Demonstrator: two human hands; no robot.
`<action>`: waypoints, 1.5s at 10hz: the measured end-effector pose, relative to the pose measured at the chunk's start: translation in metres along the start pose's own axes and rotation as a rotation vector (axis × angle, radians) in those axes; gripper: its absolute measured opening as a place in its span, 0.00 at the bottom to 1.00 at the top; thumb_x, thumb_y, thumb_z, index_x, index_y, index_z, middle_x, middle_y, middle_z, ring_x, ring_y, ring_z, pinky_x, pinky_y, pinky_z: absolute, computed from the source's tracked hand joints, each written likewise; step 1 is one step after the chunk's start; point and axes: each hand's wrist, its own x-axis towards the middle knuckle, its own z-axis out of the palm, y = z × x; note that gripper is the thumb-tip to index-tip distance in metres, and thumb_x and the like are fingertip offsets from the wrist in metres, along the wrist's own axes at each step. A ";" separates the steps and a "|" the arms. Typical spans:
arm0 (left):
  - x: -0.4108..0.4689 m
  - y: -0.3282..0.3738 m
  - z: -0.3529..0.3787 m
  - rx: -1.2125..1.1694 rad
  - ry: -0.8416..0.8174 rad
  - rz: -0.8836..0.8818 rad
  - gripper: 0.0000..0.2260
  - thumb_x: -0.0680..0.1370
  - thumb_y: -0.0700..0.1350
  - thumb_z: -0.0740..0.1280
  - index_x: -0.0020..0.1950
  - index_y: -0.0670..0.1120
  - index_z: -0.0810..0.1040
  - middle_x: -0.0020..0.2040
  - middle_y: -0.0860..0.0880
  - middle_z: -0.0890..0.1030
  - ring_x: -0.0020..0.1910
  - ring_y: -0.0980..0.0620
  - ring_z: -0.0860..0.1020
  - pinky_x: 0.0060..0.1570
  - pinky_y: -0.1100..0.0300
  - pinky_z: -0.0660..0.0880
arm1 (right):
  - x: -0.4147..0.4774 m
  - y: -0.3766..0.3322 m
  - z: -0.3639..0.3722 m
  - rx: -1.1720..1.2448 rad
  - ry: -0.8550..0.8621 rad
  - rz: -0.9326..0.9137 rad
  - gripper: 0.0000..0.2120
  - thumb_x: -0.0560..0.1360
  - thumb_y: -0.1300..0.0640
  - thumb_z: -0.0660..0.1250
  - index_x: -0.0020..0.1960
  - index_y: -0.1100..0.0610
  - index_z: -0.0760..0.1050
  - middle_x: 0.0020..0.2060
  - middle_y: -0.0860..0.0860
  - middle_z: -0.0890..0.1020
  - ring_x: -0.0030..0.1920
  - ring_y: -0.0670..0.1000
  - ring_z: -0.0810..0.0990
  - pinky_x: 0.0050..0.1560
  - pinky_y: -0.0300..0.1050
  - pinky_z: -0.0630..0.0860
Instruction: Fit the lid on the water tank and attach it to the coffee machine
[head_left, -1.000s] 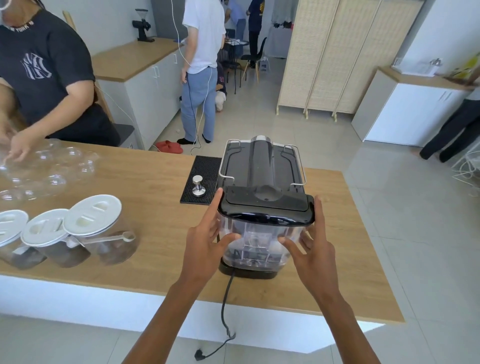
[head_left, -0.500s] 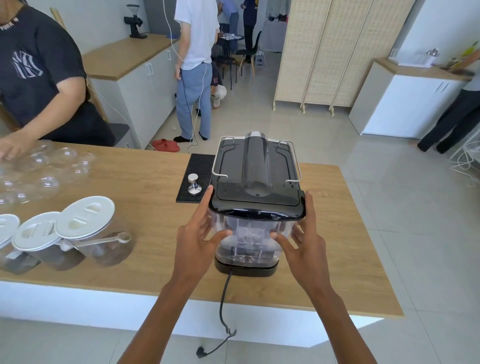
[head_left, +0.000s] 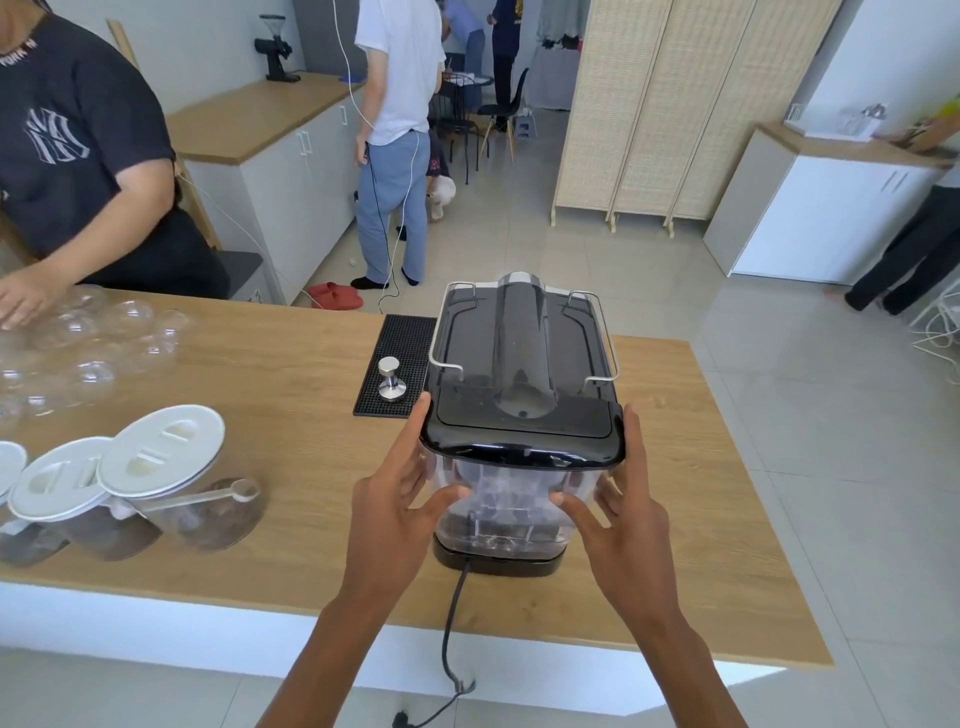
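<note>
The black coffee machine (head_left: 519, 353) stands on the wooden counter (head_left: 291, 395) with its back toward me. A clear water tank (head_left: 511, 506) sits against that back, capped by a glossy black lid (head_left: 524, 441). My left hand (head_left: 400, 499) presses the tank's left side, thumb on the clear front wall and fingers reaching up to the lid's edge. On the other side my right hand (head_left: 618, 514) does the same, with its thumb on the front wall. The tank's bottom rests on the machine's black base (head_left: 498, 564).
A power cord (head_left: 449, 623) hangs from the base over the counter's near edge. A steel tamper (head_left: 390, 380) stands on a black mat (head_left: 400, 338) left of the machine. White-lidded jars (head_left: 171, 467) and clear cups (head_left: 93, 353) lie at left, where another person's hand (head_left: 26, 296) works.
Both hands stay on the tank's sides in nearly the same grip. The tank and lid have settled slightly lower against the machine's back; the view has shifted a little.
</note>
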 end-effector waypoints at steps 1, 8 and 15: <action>-0.001 -0.007 -0.001 0.026 -0.027 0.006 0.42 0.71 0.40 0.77 0.80 0.54 0.61 0.58 0.70 0.80 0.63 0.69 0.75 0.68 0.53 0.72 | -0.002 0.004 0.003 -0.014 0.006 -0.009 0.49 0.75 0.54 0.75 0.82 0.39 0.44 0.58 0.68 0.76 0.62 0.57 0.72 0.58 0.28 0.75; -0.034 -0.028 -0.004 0.228 -0.084 -0.101 0.39 0.78 0.48 0.71 0.80 0.61 0.48 0.57 0.78 0.74 0.55 0.77 0.73 0.62 0.72 0.71 | -0.024 0.013 0.009 -0.181 -0.007 0.099 0.47 0.75 0.39 0.68 0.81 0.38 0.39 0.72 0.37 0.65 0.70 0.55 0.75 0.64 0.53 0.75; -0.079 -0.171 -0.002 1.008 -0.465 -0.234 0.43 0.74 0.75 0.40 0.82 0.52 0.47 0.81 0.42 0.40 0.81 0.40 0.42 0.78 0.40 0.47 | -0.076 0.167 0.031 -0.865 -0.317 0.279 0.47 0.74 0.23 0.42 0.83 0.52 0.52 0.82 0.61 0.50 0.81 0.63 0.49 0.79 0.62 0.49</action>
